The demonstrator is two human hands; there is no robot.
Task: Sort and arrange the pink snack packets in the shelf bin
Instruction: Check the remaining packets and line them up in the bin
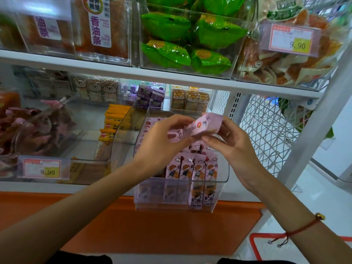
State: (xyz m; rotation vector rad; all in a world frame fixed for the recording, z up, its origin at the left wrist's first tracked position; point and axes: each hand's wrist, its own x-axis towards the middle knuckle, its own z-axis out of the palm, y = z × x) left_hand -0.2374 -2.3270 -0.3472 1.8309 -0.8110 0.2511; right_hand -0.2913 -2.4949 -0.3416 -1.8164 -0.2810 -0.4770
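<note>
You've got one pink snack packet (198,126) pinched between both hands in the middle of the frame, just above the clear shelf bin (219,180). Your left hand (163,138) grips its left end with curled fingers, and your right hand (230,138) grips the right end the same way. Four upright pink packets (190,170) with cartoon kids show at the bin's front, and more sit behind, too hidden to count. Two price tags read 9.90: one at lower left (42,169), one at upper right (290,40). Upper left, a pack label (99,21) reads "XIANG YOU TIAO". Five green packets (190,39) sit top center.
</note>
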